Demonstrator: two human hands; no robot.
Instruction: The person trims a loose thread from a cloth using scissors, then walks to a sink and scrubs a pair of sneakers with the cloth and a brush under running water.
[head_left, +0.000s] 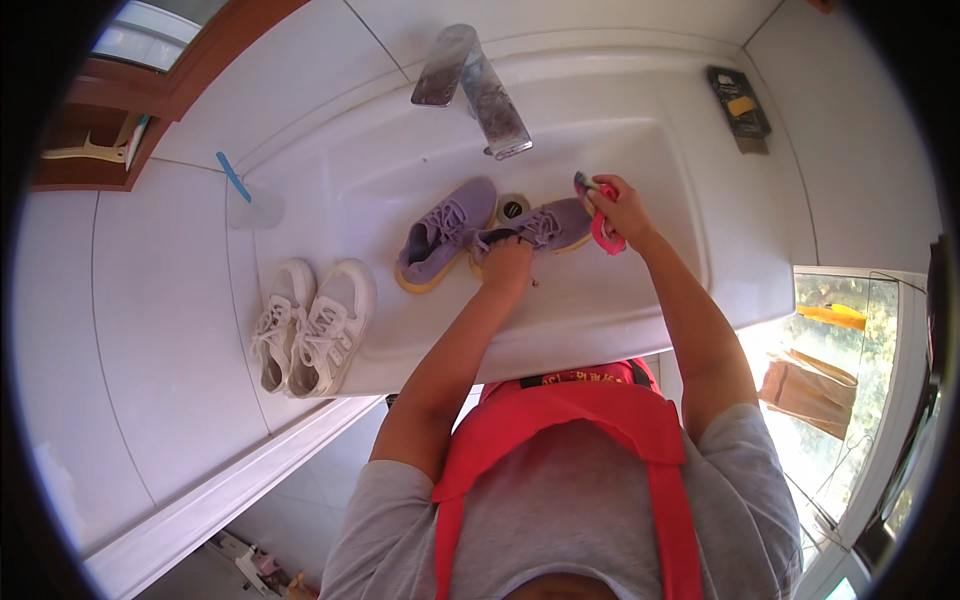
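In a white sink (600, 300) lie two purple lace-up shoes with yellowish soles. My left hand (508, 264) grips the heel end of the right-hand purple shoe (566, 223), its fingers at the opening. The left-hand purple shoe (457, 229) rests beside it, toe towards the faucet. In my right hand (624, 212), just right of the held shoe's toe, is a brush with a pink looped handle (609, 234); its dark head points up and left. Whether the brush touches the shoe I cannot tell. A round drain cover (513, 208) shows between the shoes.
A metal faucet (499, 112) rises behind the shoes. White sneakers (330, 330) stand on the sink's left edge, below a clear cup (256, 208) with a blue-handled item. A dark box (738, 105) with a yellow piece lies at the back right corner.
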